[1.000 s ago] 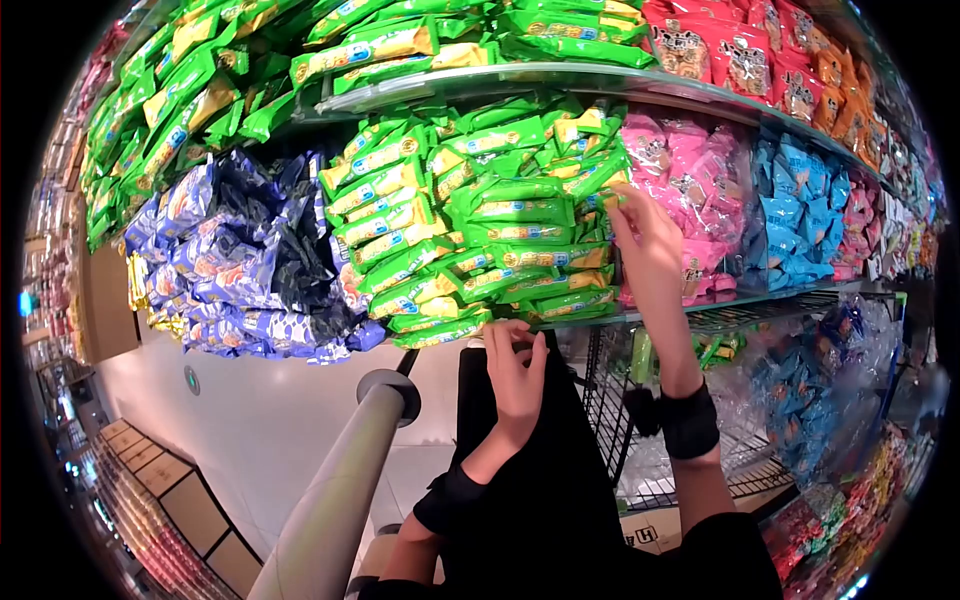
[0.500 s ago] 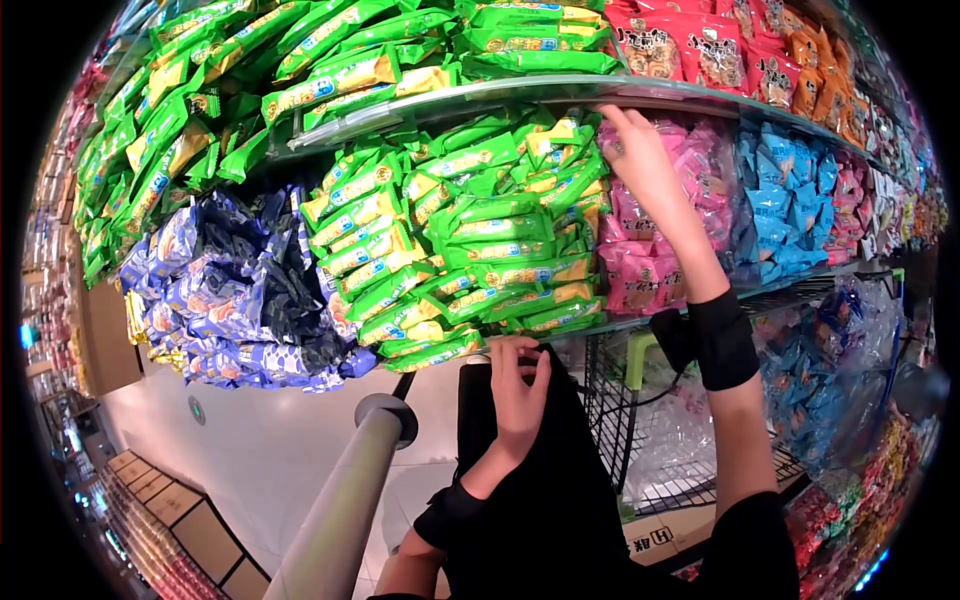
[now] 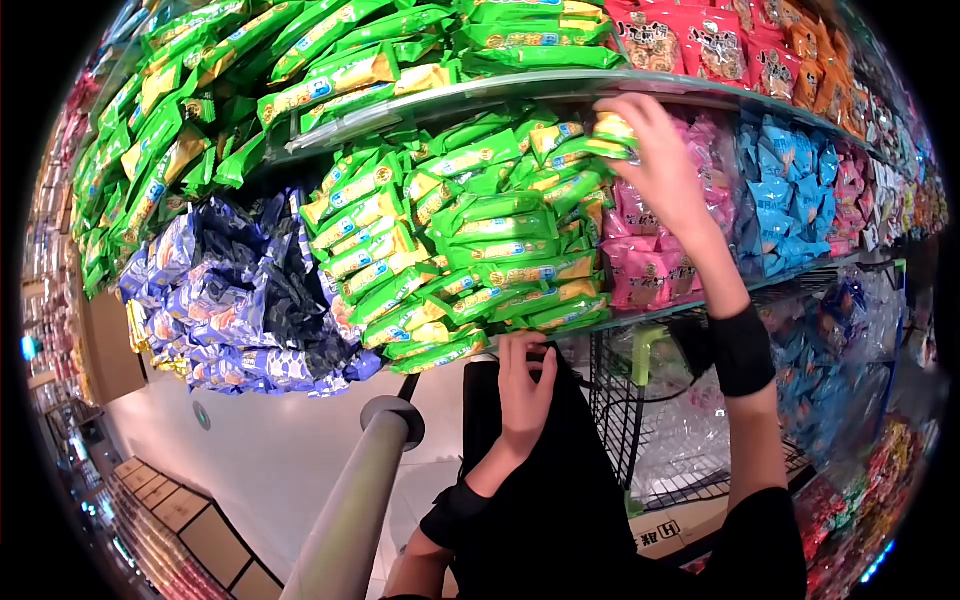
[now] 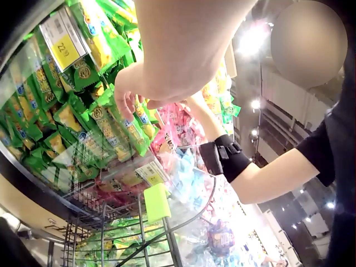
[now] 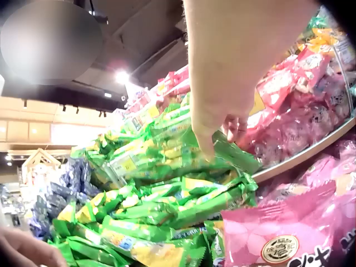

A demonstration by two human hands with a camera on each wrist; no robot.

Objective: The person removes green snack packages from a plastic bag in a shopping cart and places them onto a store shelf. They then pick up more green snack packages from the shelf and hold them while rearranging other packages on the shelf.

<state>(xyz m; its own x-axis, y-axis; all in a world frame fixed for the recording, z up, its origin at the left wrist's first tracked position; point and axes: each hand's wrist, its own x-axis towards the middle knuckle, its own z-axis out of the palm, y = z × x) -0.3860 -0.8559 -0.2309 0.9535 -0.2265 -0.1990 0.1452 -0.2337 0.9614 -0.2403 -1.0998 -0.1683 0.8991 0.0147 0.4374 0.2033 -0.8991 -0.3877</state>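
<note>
My right hand (image 3: pixel 660 155) is raised just below the upper shelf, at the right end of the green packets. Between thumb and fingers it pinches a green-and-yellow snack packet (image 3: pixel 612 135); in the right wrist view a green packet (image 5: pixel 233 153) shows under the curled fingers. Rows of similar green packets (image 3: pixel 500 225) are stacked to the left of that hand. My left hand (image 3: pixel 522 390) hangs at the lower shelf's front edge with loosely bent fingers and nothing in it. The left wrist view shows it beside the green packets (image 4: pixel 103 125).
Purple packets (image 3: pixel 210 280) lie left of the green stack; pink bags (image 3: pixel 640 265) and blue bags (image 3: pixel 785 200) lie right. The glass upper shelf (image 3: pixel 430 92) overhangs them. Below stand a black wire basket (image 3: pixel 612 420) and a grey pole (image 3: pixel 350 500). Price tags (image 4: pixel 64 41) line the edge.
My right hand rose from the green stack's side to below the upper shelf, and its fingers, bare half a second ago, now pinch a green packet. My left hand has stayed at the shelf edge.
</note>
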